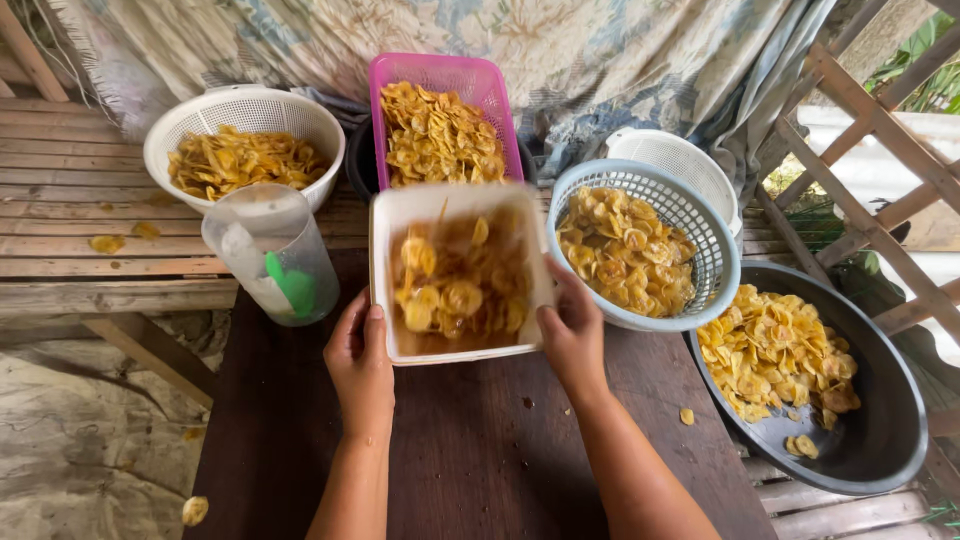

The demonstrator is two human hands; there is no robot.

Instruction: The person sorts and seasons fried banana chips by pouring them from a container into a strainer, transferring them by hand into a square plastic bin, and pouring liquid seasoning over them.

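The white tub [458, 275] of banana chips [458, 285] is gripped at its near corners, the left hand [360, 362] and right hand [572, 335] each curled round the rim, thumbs pinching its wall. It is blurred, apparently being shaken; a level, even hold would keep chips inside. Its long axis runs away from the person, toward the pink basket [443, 78] just behind the tub
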